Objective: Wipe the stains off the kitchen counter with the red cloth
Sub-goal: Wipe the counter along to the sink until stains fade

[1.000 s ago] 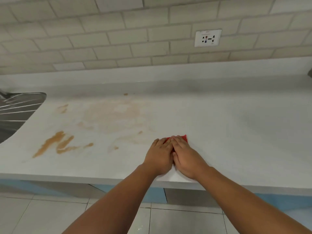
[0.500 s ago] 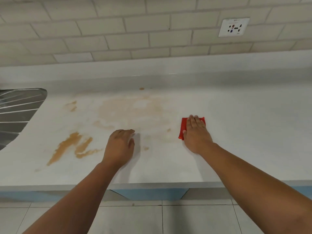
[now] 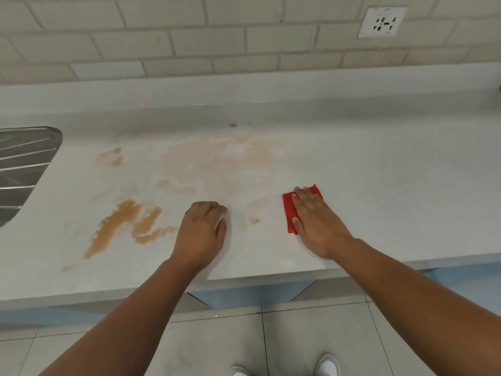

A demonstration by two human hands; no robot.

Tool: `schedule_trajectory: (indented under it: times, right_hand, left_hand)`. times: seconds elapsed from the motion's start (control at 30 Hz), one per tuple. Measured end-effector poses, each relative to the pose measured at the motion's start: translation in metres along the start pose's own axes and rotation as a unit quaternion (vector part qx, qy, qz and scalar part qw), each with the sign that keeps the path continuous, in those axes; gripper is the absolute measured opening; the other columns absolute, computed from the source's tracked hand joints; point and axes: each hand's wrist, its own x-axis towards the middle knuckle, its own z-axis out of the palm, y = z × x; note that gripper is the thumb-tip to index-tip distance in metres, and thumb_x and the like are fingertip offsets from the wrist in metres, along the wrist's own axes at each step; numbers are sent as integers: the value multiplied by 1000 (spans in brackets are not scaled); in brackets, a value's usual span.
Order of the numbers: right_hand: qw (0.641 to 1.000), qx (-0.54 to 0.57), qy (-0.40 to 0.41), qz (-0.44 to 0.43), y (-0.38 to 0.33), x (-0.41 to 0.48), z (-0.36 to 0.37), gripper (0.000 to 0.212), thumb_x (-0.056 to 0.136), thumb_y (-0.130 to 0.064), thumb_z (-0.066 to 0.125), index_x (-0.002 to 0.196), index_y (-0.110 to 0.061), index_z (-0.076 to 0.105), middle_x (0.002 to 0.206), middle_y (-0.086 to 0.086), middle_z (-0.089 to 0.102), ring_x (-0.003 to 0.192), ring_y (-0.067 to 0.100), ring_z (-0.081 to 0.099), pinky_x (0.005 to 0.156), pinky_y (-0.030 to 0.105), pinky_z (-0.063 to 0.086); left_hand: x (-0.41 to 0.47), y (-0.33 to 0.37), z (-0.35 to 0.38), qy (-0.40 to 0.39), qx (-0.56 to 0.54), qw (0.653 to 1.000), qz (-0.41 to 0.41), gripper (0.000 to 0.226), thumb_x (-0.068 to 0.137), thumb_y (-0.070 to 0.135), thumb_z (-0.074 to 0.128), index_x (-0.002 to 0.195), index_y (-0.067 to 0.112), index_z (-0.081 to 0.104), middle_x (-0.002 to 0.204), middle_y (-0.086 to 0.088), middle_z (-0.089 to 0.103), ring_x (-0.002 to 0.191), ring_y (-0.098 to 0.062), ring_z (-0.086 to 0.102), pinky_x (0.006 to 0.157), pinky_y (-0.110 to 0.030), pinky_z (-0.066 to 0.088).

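Observation:
A folded red cloth (image 3: 289, 213) lies flat on the white kitchen counter (image 3: 393, 191). My right hand (image 3: 315, 221) presses on it with flat fingers and hides most of it. My left hand (image 3: 202, 234) rests on the bare counter to the left, fingers curled under, holding nothing. Thick brown stains (image 3: 122, 226) sit left of my left hand. A pale smeared stain (image 3: 217, 164) spreads further back. Two small brown spots (image 3: 254, 221) (image 3: 232, 125) lie between my hands and near the back.
A steel sink drainboard (image 3: 21, 169) is set into the counter at far left. A raised backsplash and tiled wall with a socket (image 3: 383, 21) close off the back. The counter's front edge runs under my forearms; my shoes show on the tiled floor below.
My hands were together on the cloth a second ago. The left hand has come off and moved left onto the counter; the right hand slid the cloth right and away from me.

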Motion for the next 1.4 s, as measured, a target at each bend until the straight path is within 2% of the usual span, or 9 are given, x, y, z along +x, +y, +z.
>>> schedule_trajectory:
  times: [0.13, 0.27, 0.47, 0.6, 0.8, 0.97, 1.1, 1.2, 1.4]
  right_hand:
    - [997, -5, -15, 77, 30, 4, -1, 67, 103, -43, 21, 154, -6, 1, 163, 8, -3, 150, 22, -4, 122, 37, 0]
    - [992, -1, -7, 128, 5, 46, -2, 67, 102, -39, 25, 154, -2, 4, 163, 13, 0, 150, 28, -2, 122, 42, 1]
    - [998, -3, 2, -57, -74, 51, 5, 65, 101, -41, 27, 155, -10, 7, 163, 8, 4, 150, 24, 2, 122, 40, 2]
    - [989, 4, -12, -149, -67, 6, 6, 65, 101, -46, 28, 156, -19, 6, 163, -3, -2, 150, 16, -6, 121, 34, -5]
    - [996, -6, -12, -89, -5, -8, -1, 69, 100, -52, 25, 156, -18, 2, 164, -2, -3, 149, 14, -7, 121, 32, -4]
    - [1000, -1, -1, -24, -28, 30, 6, 71, 100, -52, 25, 155, -11, 7, 164, 5, 3, 150, 22, 1, 122, 39, 2]
    - [997, 23, 2, -77, -73, 42, 7, 69, 100, -49, 28, 156, -13, 7, 164, 3, 4, 150, 21, -1, 122, 37, -2]
    - [990, 26, 6, -141, -88, 23, 9, 74, 97, -55, 31, 156, -15, 11, 164, 1, 7, 150, 19, 1, 121, 34, -4]
    - [977, 34, -11, -208, -62, -14, 12, 66, 99, -55, 27, 156, -23, 14, 162, -8, 8, 149, 10, -1, 122, 33, -1]
  left_hand:
    - [-16, 13, 7, 0, -28, 1000, 2, 32, 94, 24, 48, 118, 10, 66, 116, -6, 63, 112, -26, 51, 98, -37, 42]
    - [-24, 16, 12, 5, -23, 1000, -6, 35, 97, 26, 47, 122, 9, 64, 120, -7, 62, 115, -26, 50, 103, -37, 40]
    - [-24, 16, 6, 10, -18, 998, -52, 40, 97, 28, 41, 124, 8, 62, 122, -8, 62, 116, -24, 49, 103, -38, 42]
    - [-26, 18, 4, 11, -19, 997, -69, 40, 97, 29, 41, 124, 8, 62, 122, -7, 62, 116, -23, 48, 102, -37, 42]
    - [-26, 19, 4, 18, -29, 997, -74, 38, 97, 26, 42, 123, 7, 62, 121, -6, 62, 117, -22, 48, 101, -33, 40]
    - [-26, 22, 4, 21, -38, 995, -89, 37, 97, 25, 43, 123, 8, 63, 121, -5, 62, 118, -21, 47, 102, -33, 41]
    - [-26, 21, 2, 51, -49, 991, -114, 34, 97, 20, 44, 124, 8, 62, 122, -5, 61, 119, -20, 46, 101, -33, 42]
    - [-26, 19, 0, 82, -68, 983, -148, 30, 99, 15, 47, 125, 9, 61, 121, -4, 60, 119, -18, 45, 100, -24, 37]
    - [-26, 17, -1, 89, -76, 980, -159, 33, 99, 21, 42, 124, 11, 62, 120, -2, 60, 120, -17, 45, 99, -21, 35]
